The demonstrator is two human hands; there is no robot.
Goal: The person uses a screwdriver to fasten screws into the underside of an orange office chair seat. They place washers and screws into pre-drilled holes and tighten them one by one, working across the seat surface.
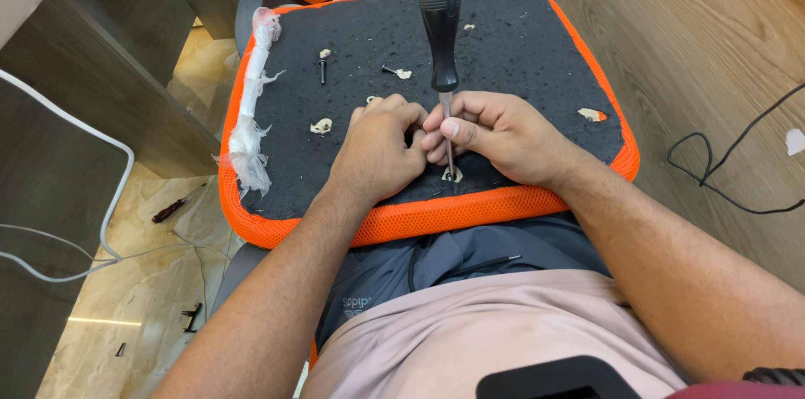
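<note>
Steadying a screwdriver (442,30) upright over an upturned chair seat (503,38), a person works with both hands close together at the seat's near edge. The right hand (503,135) has its fingers (453,129) pinched around the tool's thin metal shaft just below the black handle, the tip set down at a pale patch of the dark underside. The left hand (381,147) lies touching it, fingers curled in toward the shaft, though whether they actually grip it cannot be told. The seat, black felt framed by an orange mesh rim, rests across the person's lap. A loose black screw (323,72) lies on the felt well up from the hands, with several torn pale spots around it, and a strip of crumpled clear plastic wrap (250,114) runs along the seat's left edge. On the tiled floor to the left lie a second, red-handled screwdriver (174,206) and a white cable (109,198); a black cable (721,164) trails over the wood flooring on the right.
</note>
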